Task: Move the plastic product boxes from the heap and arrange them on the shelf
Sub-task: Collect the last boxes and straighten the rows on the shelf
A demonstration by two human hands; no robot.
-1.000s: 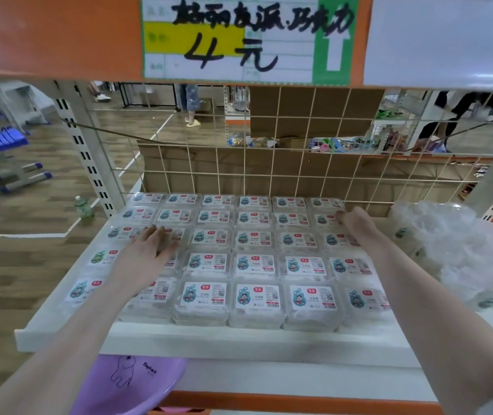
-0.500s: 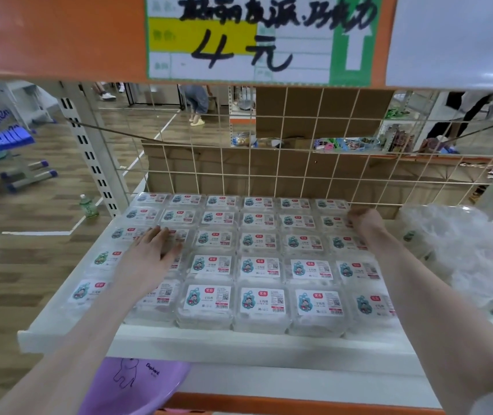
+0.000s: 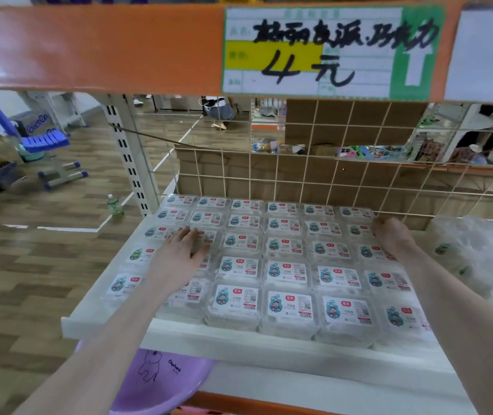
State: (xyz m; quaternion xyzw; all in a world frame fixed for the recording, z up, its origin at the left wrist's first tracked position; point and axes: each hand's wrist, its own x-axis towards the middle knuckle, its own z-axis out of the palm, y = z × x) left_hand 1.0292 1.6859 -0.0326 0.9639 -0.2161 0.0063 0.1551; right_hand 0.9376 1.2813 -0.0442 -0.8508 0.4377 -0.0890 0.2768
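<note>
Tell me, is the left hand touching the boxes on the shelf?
Touching. The head view shows the left hand lying flat, fingers straight, on top of the arranged boxes, no gap visible beneath.

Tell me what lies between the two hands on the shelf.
In the head view, rows of labelled plastic boxes fill the stretch between the left hand and the right hand on the white shelf.

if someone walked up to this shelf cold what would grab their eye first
Probably the neat grid of clear plastic boxes with cartoon labels covering the white shelf, with the left hand lying flat on the boxes at the left and the right hand curled at the far right edge of the rows. Next, the handwritten price sign on the orange beam above, and the heap of crinkly clear packs at the right.
</note>
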